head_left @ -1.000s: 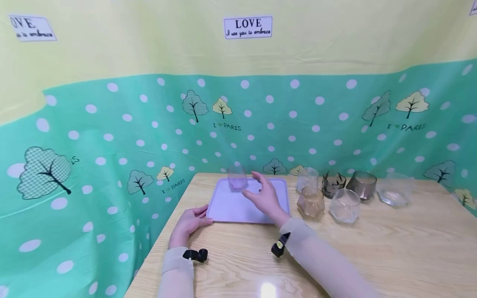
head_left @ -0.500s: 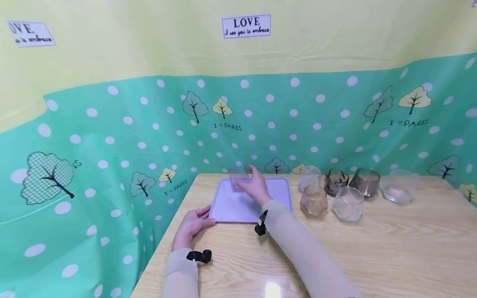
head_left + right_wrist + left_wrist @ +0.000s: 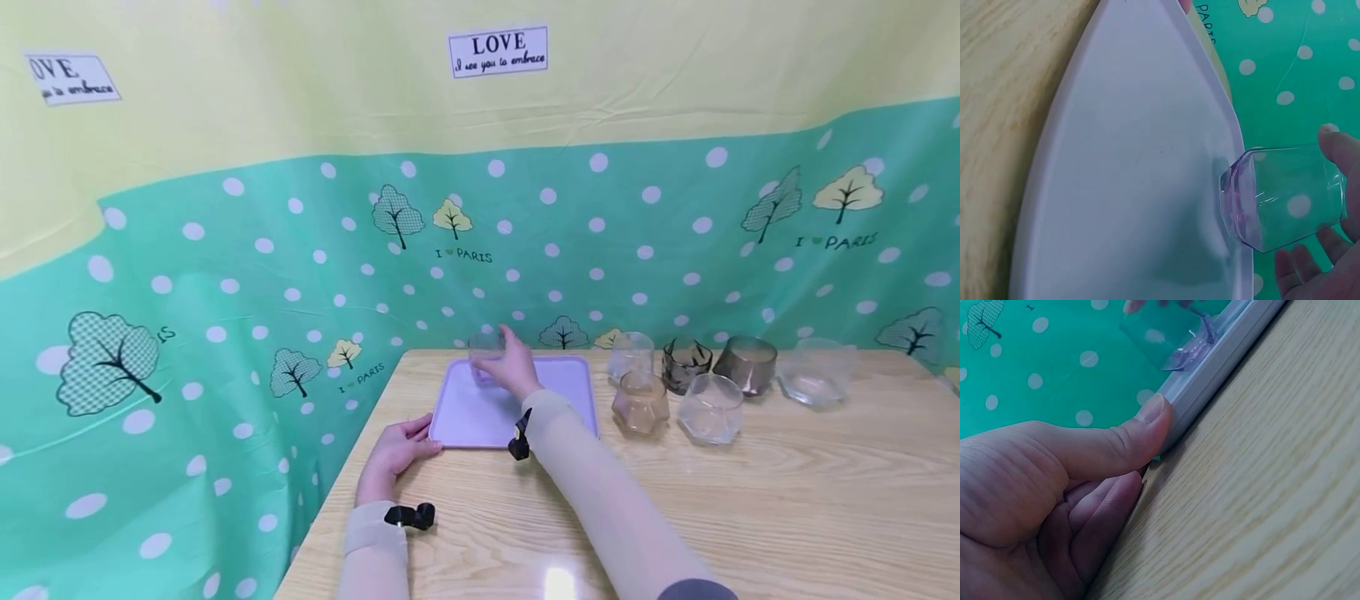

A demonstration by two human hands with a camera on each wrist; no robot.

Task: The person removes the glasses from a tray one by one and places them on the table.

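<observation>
A lilac tray (image 3: pixel 480 421) lies on the wooden table in the head view. A clear glass (image 3: pixel 1291 200) with a faceted, purple-tinted base stands at its back edge, left of the middle. My right hand (image 3: pixel 516 367) reaches over the tray and holds this glass near the rim, thumb on one side and fingers on the other. At the tray's front left corner is my left hand (image 3: pixel 397 454). Its thumb (image 3: pixel 1150 409) presses the tray's rim in the left wrist view, with the other fingers curled lower down, partly hidden.
Right of the tray stand several glasses: an amber one (image 3: pixel 640 408), a clear faceted one (image 3: pixel 711 412), a dark patterned one (image 3: pixel 686 367), a smoky one (image 3: pixel 746 367) and wide clear glassware (image 3: pixel 813 375). A green dotted curtain (image 3: pixel 420 292) hangs behind the table (image 3: pixel 750 517).
My right hand has moved left and back across the tray, from beside the clear glass to a hold on it. The left hand keeps its place at the tray's corner.
</observation>
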